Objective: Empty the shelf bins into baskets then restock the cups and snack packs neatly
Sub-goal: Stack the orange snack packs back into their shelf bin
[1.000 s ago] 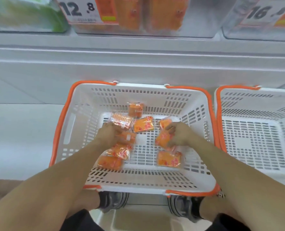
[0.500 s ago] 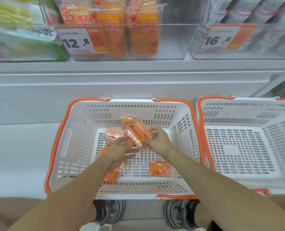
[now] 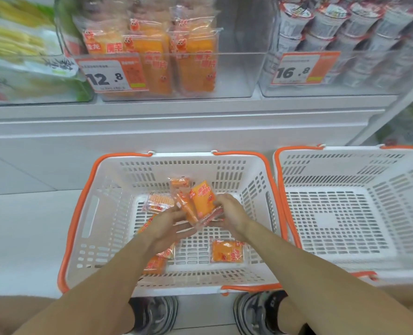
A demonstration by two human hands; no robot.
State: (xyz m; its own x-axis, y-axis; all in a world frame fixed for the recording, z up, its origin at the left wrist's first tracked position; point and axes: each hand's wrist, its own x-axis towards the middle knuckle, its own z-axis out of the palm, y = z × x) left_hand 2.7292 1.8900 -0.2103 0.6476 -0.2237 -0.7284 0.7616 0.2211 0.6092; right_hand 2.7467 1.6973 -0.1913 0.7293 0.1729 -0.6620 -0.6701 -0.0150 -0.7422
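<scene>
The white metal shelf [image 3: 176, 122] spans the upper frame, carrying a clear plastic bin [image 3: 232, 76] part-filled with upright orange packs, presumably the restocking target. Below it at centre, the white perforated basket with orange rim [image 3: 84, 206] holds loose orange snack packs [image 3: 227, 251]. Above its floor, the right hand [image 3: 229, 213] pinches a gathered bunch of packs [image 3: 198, 204], while the left hand [image 3: 169, 226], fingers spread, supports it from below, probably squaring it for shelving.
</scene>
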